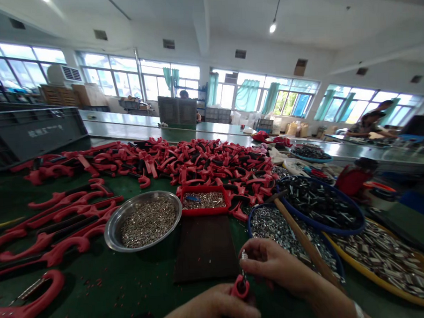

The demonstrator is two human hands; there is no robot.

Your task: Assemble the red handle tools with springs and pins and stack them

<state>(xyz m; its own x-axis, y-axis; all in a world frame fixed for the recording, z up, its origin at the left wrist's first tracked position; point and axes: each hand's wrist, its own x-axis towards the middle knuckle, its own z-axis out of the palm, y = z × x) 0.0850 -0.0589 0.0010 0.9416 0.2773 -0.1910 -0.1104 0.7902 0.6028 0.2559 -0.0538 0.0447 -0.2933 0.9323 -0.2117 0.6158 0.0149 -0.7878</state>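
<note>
My left hand is closed round a red plastic handle piece, its open end pointing up. My right hand pinches a thin, shiny metal piece, ridged like a screw or spring, between thumb and fingers. Its lower end reaches down into or against the top of the red piece; which of these I cannot tell. Just beyond both hands lies a dark flat board. Behind it stands a red tray of small brassy parts, beside a steel bowl holding many small metal pins.
Red and black hooked handles are heaped across the bench, with more laid out at left. A wooden-handled hammer rests across a blue basin of metal parts. A yellow tray stands at right, a grey crate at left.
</note>
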